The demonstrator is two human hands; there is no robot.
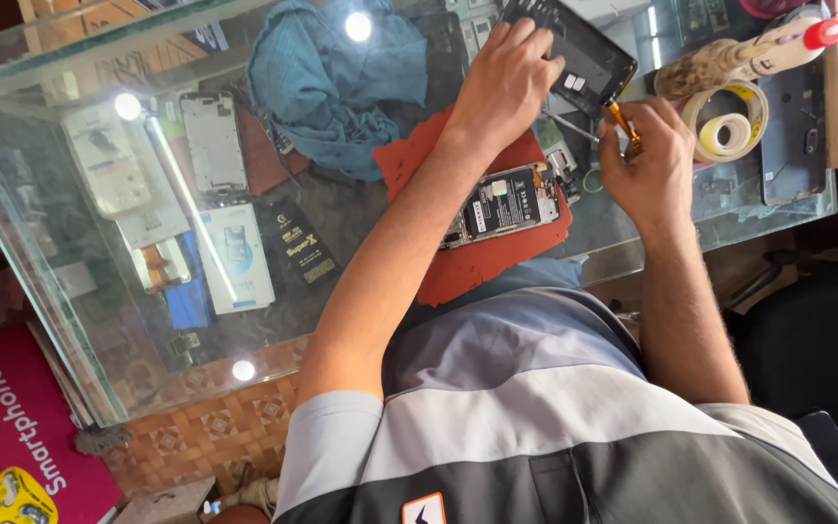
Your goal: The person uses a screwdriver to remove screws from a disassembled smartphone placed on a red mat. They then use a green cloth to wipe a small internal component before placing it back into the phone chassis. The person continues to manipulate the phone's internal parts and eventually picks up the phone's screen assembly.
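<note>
Fingers of the left hand [506,82] clamp a black phone panel [579,53], held above the glass counter [70,320].
The right hand [647,160] pinches an orange-handled screwdriver [621,121] against it (tip hidden); an opened phone [501,204] lies on the red mat [467,272] below.

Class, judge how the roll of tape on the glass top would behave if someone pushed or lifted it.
The roll of tape lies flat, so a push would probably slide it over the smooth glass top rather than roll it. Its hollow core suggests it is light. Stood on edge, it would likely roll.
</note>
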